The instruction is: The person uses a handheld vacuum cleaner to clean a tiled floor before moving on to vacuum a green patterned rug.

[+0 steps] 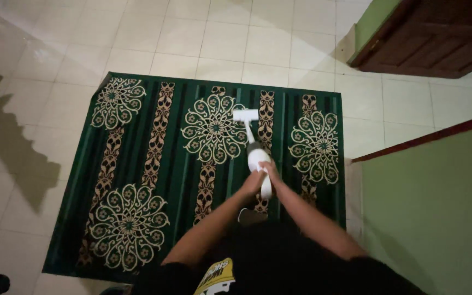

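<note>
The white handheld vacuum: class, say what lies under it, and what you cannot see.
Under the vacuum lies a green patterned rug, spread on pale floor tiles. Both hands, left and right, cover its handle, and the vacuum's head hides the rug directly beneath.

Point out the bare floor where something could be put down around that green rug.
Bare tile runs beyond the rug, toward the wooden door, and down the rug's left side. It is tight on the right, where the rug nearly meets the green wall. Both hands, left hand and right hand, grip the white handheld vacuum mid-rug.
</note>
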